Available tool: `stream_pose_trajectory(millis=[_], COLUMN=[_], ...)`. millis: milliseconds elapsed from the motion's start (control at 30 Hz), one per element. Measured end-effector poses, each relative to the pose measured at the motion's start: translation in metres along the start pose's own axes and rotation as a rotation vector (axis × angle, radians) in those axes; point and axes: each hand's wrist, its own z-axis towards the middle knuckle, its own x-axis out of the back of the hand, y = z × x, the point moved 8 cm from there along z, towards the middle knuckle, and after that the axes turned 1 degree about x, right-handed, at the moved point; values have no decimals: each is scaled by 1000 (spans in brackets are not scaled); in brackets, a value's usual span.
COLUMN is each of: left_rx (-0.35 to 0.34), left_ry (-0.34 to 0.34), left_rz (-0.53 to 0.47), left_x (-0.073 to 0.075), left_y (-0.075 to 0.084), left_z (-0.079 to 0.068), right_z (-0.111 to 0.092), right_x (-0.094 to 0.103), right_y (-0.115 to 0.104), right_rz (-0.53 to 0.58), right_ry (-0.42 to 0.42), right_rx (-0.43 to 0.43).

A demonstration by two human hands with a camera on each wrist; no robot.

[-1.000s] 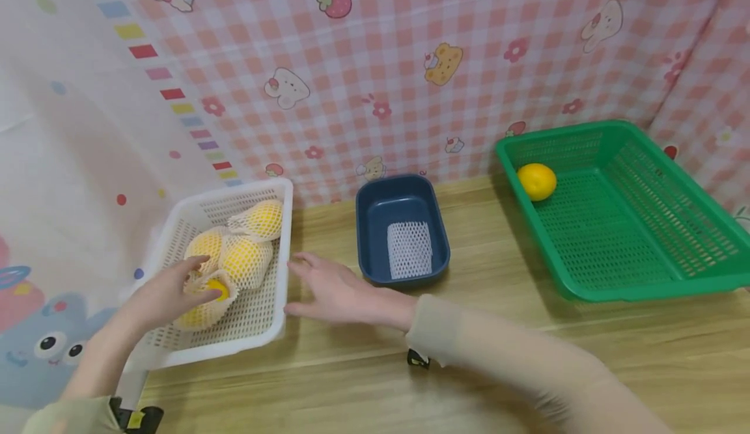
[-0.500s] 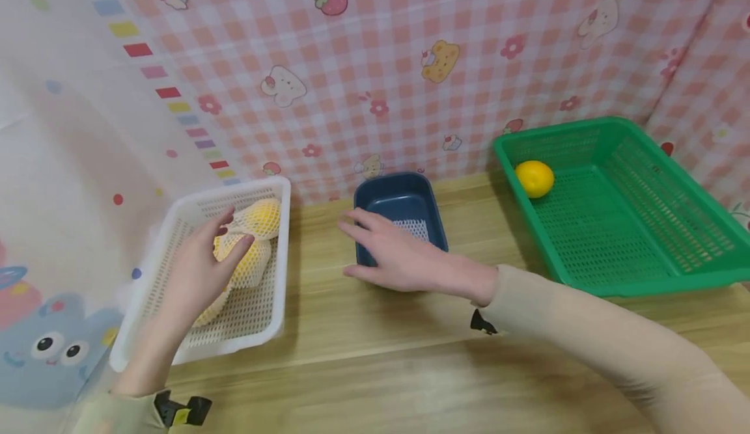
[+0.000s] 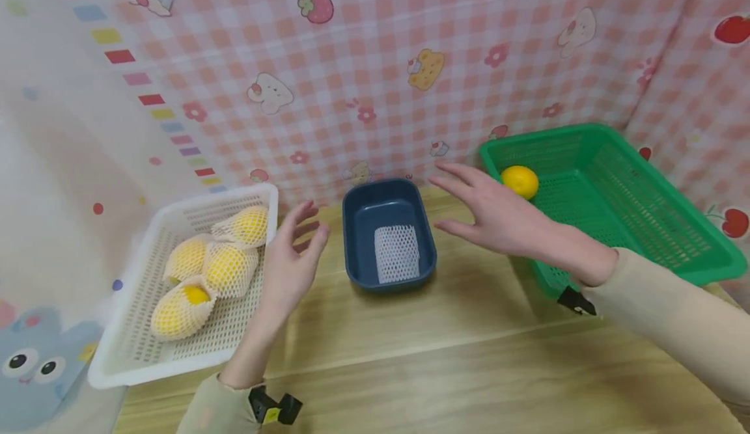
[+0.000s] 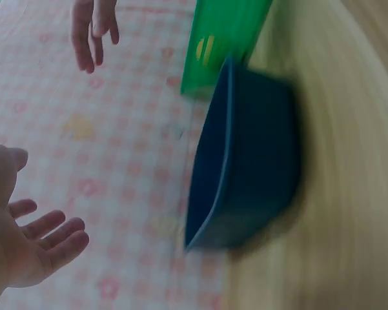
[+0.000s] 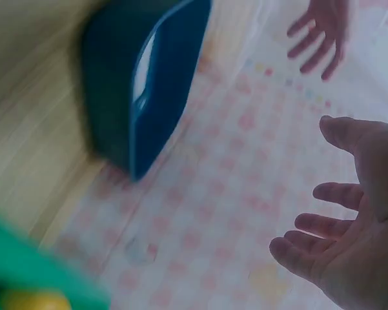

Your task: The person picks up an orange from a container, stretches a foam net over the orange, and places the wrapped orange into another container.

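In the head view my left hand [image 3: 288,266] hovers near the right rim of a white basket [image 3: 271,216], fingers loosely bent around nothing. That basket holds several yellow fruits [image 3: 230,269] in white foam net sleeves. Between my hands stands a dark blue tub [image 3: 383,194] with an empty-looking foam net sleeve [image 3: 397,254] lying in it. My right hand [image 3: 498,216], holding nothing, reaches across the left rim of a green basket [image 3: 621,226]. Inside that basket one bare yellow-orange fruit [image 3: 519,181] sits at the left wall, partly hidden by the hand.
All three containers stand on a wooden table [image 3: 398,362]. A pink checked cloth [image 3: 375,82] hangs right behind them, and a white printed cloth [image 3: 64,180] hangs at the left.
Both hands have moved right: the left from over the netted fruits to beside the white basket's rim, the right from that rim past the blue tub to the green basket.
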Motion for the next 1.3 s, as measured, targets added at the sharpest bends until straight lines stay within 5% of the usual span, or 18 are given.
stream_pose_trajectory(millis=[267,633,933,1300], left_rx=[49,165,289,418], left_ry=[-15,-200,-350,-443], left_rz=[-214,-305,-440,-528], left_x=[-78,-167,-225,-288], left_y=[7,14,24,23], left_z=[1,8,23,24], right_z=[-25,-42,-38,-18], right_x=[30,39,21,-20], right_y=[71,151,190,200], right_rz=[-21,-75,-119,-166], right_ry=[-42,-85,-214,-358], right_rx=[-214,-331,-348,-240])
